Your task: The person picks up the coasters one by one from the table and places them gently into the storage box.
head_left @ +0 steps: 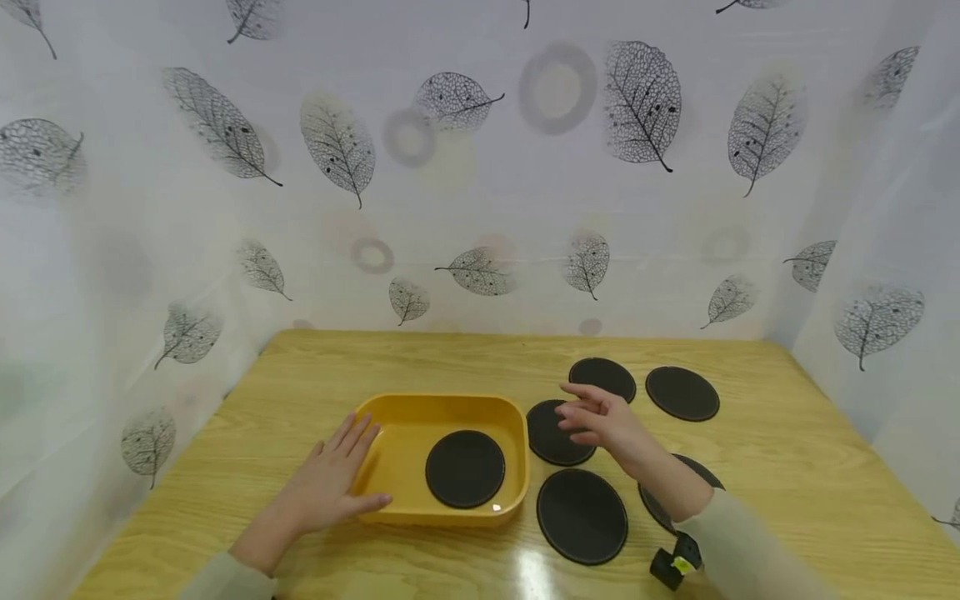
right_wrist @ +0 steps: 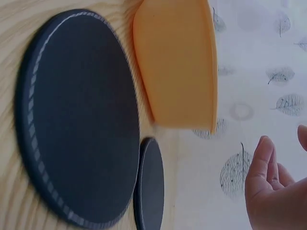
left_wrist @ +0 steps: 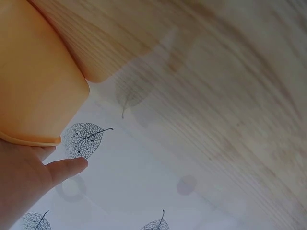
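A yellow rectangular container (head_left: 390, 467) stands on the table with one black round coaster (head_left: 465, 468) lying in it. My left hand (head_left: 324, 487) rests on the container's left rim, its fingers spread and straight. In the left wrist view that hand (left_wrist: 29, 179) touches the container's edge (left_wrist: 41, 81). My right hand (head_left: 611, 425) hovers to the right of the container, fingers loosely bent and holding nothing. Beneath it lies a black coaster (head_left: 555, 442), partly covered by the fingers. The right wrist view shows a stitched coaster (right_wrist: 81, 120) close up, with my right hand (right_wrist: 276, 196) apart from it.
Several more coasters lie around: one at the back (head_left: 602, 371), one at the back right (head_left: 682, 392), one in front (head_left: 582, 517), and one half hidden under the right forearm (head_left: 697, 471). A patterned leaf curtain (head_left: 487, 208) surrounds the wooden table (head_left: 795, 467).
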Available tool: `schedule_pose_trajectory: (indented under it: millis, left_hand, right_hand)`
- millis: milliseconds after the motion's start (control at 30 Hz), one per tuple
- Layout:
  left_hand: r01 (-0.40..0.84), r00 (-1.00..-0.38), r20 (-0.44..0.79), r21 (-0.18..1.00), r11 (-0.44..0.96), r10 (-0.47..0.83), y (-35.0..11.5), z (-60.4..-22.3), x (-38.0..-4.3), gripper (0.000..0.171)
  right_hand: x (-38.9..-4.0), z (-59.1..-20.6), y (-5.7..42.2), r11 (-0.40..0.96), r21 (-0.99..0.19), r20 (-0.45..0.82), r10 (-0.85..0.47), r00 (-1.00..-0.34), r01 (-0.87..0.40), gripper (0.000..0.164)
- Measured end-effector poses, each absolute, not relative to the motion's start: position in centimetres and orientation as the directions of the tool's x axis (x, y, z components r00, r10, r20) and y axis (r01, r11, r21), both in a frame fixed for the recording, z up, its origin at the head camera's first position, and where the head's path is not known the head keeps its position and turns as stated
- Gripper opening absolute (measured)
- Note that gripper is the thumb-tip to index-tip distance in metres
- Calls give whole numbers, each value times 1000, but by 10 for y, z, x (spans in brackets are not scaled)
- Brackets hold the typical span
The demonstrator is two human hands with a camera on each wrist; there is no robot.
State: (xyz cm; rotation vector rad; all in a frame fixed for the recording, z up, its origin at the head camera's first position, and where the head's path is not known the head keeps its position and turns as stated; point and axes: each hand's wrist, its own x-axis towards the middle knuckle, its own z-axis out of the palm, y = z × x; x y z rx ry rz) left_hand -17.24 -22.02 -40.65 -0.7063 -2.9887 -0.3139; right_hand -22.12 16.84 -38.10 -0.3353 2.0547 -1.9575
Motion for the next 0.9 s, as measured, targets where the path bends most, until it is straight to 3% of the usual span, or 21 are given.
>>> schedule_pose_trajectory:
  millis: [333, 900]
  left_hand:
    - [458, -889, 115, 183, 870, 443, -223, -407, -173, 91]
    - [450, -893, 97, 201, 870, 440, -222, -410, -174, 91]
  right_hand:
    - [-213, -384, 208, 148, -989, -37, -277, -960, -5, 57]
    - [-199, -391, 260, 233, -971, -101, -220, -970, 48, 57]
